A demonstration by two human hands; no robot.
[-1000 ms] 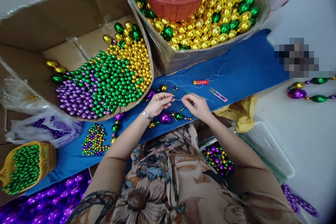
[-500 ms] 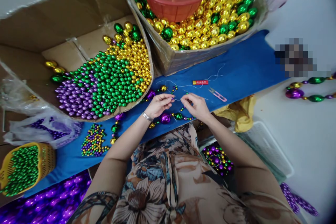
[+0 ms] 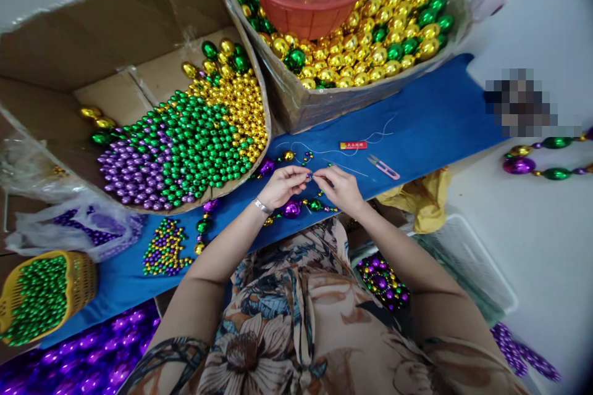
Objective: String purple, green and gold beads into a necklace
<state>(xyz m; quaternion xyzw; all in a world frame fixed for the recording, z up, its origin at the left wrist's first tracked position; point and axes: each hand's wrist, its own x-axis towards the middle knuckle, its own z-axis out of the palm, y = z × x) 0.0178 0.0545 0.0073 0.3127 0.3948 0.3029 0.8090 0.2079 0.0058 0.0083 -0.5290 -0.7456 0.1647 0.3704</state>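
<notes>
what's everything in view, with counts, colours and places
left cardboard box: one, brown, upper left
right cardboard box: one, brown, top centre
round basket: one, red, right box
slotted basket: one, yellow, lower left
plastic bag: one, translucent, left
loose beads: many, purple/green/gold, left box
large beads: many, gold/green, right box
shiny beads: many, purple, bottom left
bead pile: one, mixed, left
cloth: one, blue, centre
near strand: at least one, mixed, centre
far strand: one, mixed, right edge
thread: count unclear, pale, centre
lighter-like item: one, red/yellow, centre-right
snips: one, pink-handled, centre-right
crate: one, white, right
wristband: one, silver, left wrist
left hand: one, bare, centre
right hand: one, bare, centre
</notes>
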